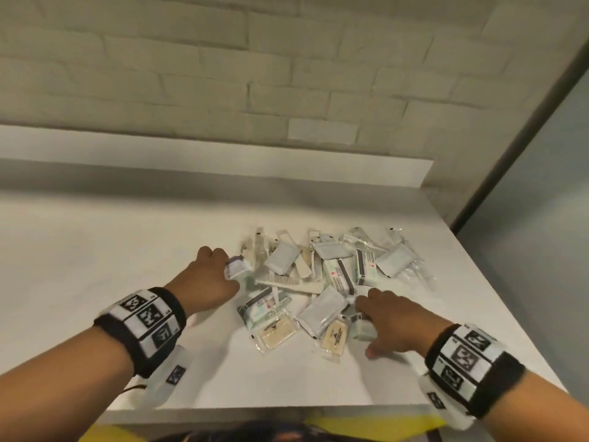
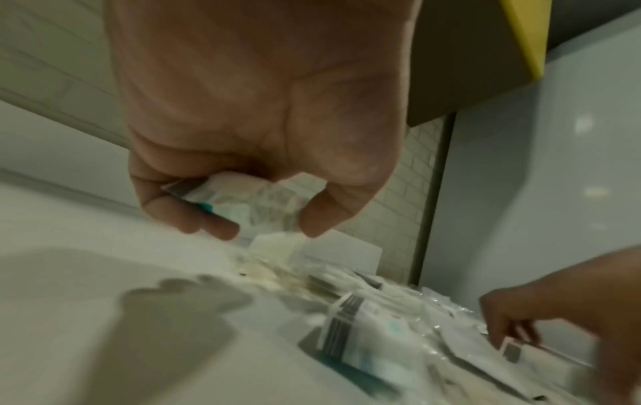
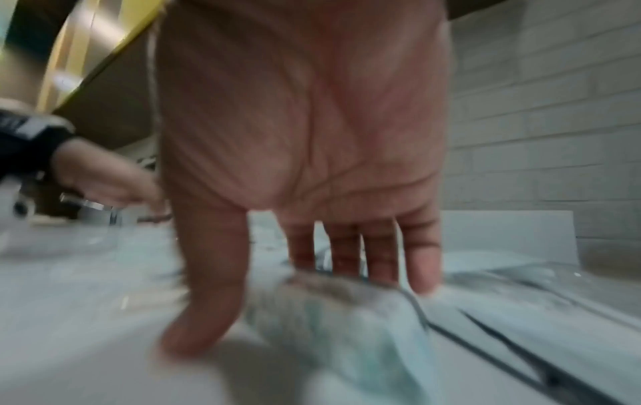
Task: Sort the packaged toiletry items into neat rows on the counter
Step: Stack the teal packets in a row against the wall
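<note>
A jumbled pile of packaged toiletries (image 1: pixel 322 275) lies on the white counter (image 1: pixel 111 250): white sachets, striped boxes, a comb (image 1: pixel 280 279) and two cream soap bars (image 1: pixel 277 331). My left hand (image 1: pixel 220 269) is at the pile's left edge and pinches a small white-and-teal packet (image 1: pixel 237 266) between thumb and fingers; the left wrist view shows that packet (image 2: pixel 243 200) lifted off the counter. My right hand (image 1: pixel 363 328) is at the pile's near right side, thumb and fingers set either side of another small teal-white packet (image 3: pixel 329 328), which stands tilted.
A low white upstand (image 1: pixel 191 154) and a brick wall run behind the counter. The counter's right edge (image 1: pixel 497 298) meets a grey panel. Its front edge (image 1: pixel 255 413) is close to my body. Bare counter stretches left of the pile.
</note>
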`<state>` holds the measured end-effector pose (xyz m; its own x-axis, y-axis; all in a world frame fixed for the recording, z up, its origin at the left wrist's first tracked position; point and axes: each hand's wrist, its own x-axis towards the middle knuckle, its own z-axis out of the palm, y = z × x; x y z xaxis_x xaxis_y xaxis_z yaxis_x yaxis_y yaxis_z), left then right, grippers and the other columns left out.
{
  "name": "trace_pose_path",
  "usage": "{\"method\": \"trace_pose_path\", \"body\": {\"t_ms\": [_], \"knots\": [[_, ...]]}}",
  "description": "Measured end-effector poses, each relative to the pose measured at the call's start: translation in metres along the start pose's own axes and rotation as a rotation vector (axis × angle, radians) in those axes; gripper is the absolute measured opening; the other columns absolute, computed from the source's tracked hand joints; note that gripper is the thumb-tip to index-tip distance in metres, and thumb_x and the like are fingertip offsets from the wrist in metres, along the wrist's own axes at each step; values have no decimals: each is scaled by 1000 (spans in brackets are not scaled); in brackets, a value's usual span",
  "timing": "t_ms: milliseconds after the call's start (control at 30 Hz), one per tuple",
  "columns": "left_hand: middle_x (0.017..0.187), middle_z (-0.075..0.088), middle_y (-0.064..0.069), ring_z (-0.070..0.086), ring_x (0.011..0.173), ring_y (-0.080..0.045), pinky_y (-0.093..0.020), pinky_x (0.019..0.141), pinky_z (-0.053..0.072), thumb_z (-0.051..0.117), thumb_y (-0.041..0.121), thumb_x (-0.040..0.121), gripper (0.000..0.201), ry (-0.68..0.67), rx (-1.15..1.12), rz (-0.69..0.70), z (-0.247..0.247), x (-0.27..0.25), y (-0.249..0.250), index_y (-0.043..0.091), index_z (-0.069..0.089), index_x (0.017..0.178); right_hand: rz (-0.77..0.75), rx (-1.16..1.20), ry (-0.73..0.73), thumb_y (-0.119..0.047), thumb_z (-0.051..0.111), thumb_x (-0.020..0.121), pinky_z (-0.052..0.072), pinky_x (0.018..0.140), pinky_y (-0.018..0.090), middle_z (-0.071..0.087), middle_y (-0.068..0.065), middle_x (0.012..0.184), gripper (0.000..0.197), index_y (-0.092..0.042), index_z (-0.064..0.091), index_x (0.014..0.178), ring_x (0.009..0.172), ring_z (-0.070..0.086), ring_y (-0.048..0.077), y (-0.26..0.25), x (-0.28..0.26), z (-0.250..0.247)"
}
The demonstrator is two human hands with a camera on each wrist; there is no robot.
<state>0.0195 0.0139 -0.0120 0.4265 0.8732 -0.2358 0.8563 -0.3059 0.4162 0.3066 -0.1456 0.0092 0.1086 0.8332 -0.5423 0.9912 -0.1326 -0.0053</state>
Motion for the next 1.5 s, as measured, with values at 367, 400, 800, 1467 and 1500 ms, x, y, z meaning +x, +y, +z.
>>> {"method": "trace_pose_path", "body": {"t_ms": [367, 400, 800, 1467, 1500], "knots": [[116, 54, 4, 53, 104, -15, -27, 86, 45, 70, 55, 70, 70, -122, 158, 159, 31, -9, 42, 30, 43, 129, 365, 560, 262, -40, 54, 85, 56, 81, 40, 60, 11, 113, 61, -11, 34, 134, 94, 65, 25, 25, 76, -44], [116, 54, 4, 54, 104, -16, -28, 86, 46, 69, 53, 71, 69, -124, 167, 171, 32, -9, 44, 31, 43, 131, 382, 506, 241, -44, 55, 84, 53, 90, 43, 52, 14, 127, 69, -12, 30, 140, 109, 60, 29, 25, 85, -40], [105, 44, 8, 56, 99, -16, -28, 80, 45, 63, 50, 76, 64, -60, 151, 103, 8, -25, 54, 51, 35, 134, 72, 434, 263, -37, 61, 85, 55, 73, 33, 56, 9, 120, 61, -17, 34, 136, 90, 62, 22, 6, 101, -53], [109, 59, 7, 57, 90, -14, -29, 74, 45, 72, 51, 74, 55, -210, 233, -42, -75, -7, -119, 29, 45, 115, -338, -1, 228, -23, 63, 80, 49, 82, 34, 55, 4, 130, 76, -29, 25, 145, 106, 58, 24, -224, 133, -96], [101, 61, 8, 57, 86, -13, -31, 73, 45, 66, 58, 77, 49, -230, 216, -42, -80, -6, -125, 28, 46, 111, -317, -14, 184, -18, 62, 79, 49, 84, 34, 54, 5, 132, 76, -27, 25, 146, 111, 56, 26, -231, 142, -91]]}}
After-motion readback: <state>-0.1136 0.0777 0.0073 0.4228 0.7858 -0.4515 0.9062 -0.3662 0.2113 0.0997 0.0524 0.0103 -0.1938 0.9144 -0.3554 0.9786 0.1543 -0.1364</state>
